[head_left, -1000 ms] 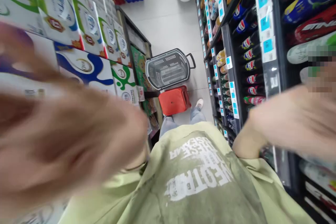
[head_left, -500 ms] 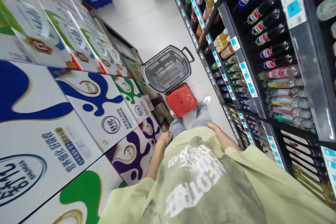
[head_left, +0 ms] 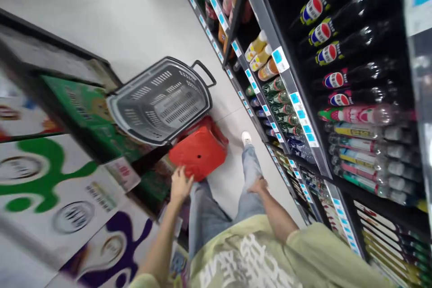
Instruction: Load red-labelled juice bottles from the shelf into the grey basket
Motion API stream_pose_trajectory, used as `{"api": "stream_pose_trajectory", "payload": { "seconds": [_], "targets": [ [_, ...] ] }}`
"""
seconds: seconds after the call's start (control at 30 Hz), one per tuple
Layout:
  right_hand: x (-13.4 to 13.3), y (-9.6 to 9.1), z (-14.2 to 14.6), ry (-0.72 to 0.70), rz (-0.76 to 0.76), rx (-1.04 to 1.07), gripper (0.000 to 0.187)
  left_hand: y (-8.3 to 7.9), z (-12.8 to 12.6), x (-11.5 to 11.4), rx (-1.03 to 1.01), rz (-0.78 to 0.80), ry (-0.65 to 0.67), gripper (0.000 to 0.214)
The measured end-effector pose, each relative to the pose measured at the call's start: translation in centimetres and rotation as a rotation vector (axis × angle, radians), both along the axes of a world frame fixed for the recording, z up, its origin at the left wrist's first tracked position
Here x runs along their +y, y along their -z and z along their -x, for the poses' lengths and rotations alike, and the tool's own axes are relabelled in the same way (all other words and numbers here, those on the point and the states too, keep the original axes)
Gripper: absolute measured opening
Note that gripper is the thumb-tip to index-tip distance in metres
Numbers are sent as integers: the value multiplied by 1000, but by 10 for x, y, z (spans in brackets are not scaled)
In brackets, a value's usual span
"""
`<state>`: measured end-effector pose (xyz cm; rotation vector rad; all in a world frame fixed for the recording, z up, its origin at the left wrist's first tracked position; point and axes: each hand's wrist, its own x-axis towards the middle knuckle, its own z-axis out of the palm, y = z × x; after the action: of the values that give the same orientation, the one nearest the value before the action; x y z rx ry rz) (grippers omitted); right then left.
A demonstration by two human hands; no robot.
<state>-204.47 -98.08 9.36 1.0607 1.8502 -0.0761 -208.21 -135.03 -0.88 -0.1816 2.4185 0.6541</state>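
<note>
My left hand (head_left: 181, 184) is at the near edge of a red plastic stool (head_left: 199, 155) with a small hole in its top. Its fingers are stretched out and apart, holding nothing; whether they touch the stool I cannot tell. Just beyond the stool stands a grey slotted shopping basket (head_left: 178, 103) with a handle at its far right, and nothing shows inside. My right hand (head_left: 259, 185) lies on my right leg near the knee, fingers loosely laid over the jeans.
A shelf of bottled drinks (head_left: 337, 54) with price tags runs along the right. On the left stand stacked milk cartons (head_left: 40, 171), a green box (head_left: 76, 99) and a price card (head_left: 122, 174). Pale floor tiles (head_left: 151, 18) stretch between them.
My view has dropped closer to the basket and stool as I bend down. The left hand has reached forward to the stool; the right has moved onto the leg.
</note>
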Motion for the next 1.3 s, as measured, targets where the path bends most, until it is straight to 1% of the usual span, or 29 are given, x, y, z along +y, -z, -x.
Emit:
{"api": "stream_pose_trajectory", "payload": {
  "seconds": [0.03, 0.07, 0.13, 0.17, 0.2, 0.23, 0.27, 0.33, 0.43, 0.5, 0.53, 0.6, 0.67, 0.77, 0.83, 0.93, 1.07, 1.2, 1.3],
  "targets": [
    [5, 11, -8, -1, -2, -29, 106, 23, 28, 0, 6, -1, 24, 68],
    [10, 21, -15, 3, -1, -62, 110, 44, 55, 1, -3, -3, 50, 76],
    [18, 36, -26, -4, -5, -86, 110, 79, 102, 9, -60, -9, 100, 91],
    [21, 42, -31, -17, -11, -79, 107, 92, 119, 15, -110, -1, 119, 98],
    [24, 46, -34, -32, -15, -67, 104, 101, 132, 22, -173, 22, 133, 101],
    [27, 50, -36, -44, -20, -57, 101, 106, 140, 30, -229, 54, 141, 101],
    [29, 53, -38, -51, -24, -48, 98, 106, 144, 37, -265, 86, 145, 100],
    [33, 58, -40, -49, -28, -39, 93, 99, 144, 50, -266, 157, 151, 93],
    [40, 61, -46, -37, -38, -22, 90, 81, 137, 62, -175, 249, 184, 85],
    [45, 62, -53, -27, -47, -11, 88, 76, 133, 69, -145, 309, 209, 78],
    [47, 62, -57, -21, -52, -6, 87, 75, 130, 75, -144, 336, 218, 75],
    [52, 63, -66, -11, -59, 2, 87, 79, 122, 90, -160, 376, 238, 70],
    [57, 64, -74, -4, -65, 8, 87, 87, 107, 111, -205, 374, 275, 68],
    [62, 65, -83, 6, -77, 11, 86, 95, 75, 145, -313, 317, 339, 70],
    [65, 65, -86, 15, -87, 15, 86, 98, 51, 165, -365, 288, 386, 72],
    [68, 65, -87, 33, -106, 32, 84, 99, 17, 185, -392, 264, 470, 70],
    [74, 63, -84, 67, -139, 81, 83, 101, -22, 194, -422, 234, 548, 70],
    [81, 66, -75, 110, -183, 166, 80, 108, -56, 196, -474, 180, 561, 79],
    [89, 70, -65, 151, -213, 231, 82, 116, -73, 202, -494, 157, 560, 82]
  ]
}}
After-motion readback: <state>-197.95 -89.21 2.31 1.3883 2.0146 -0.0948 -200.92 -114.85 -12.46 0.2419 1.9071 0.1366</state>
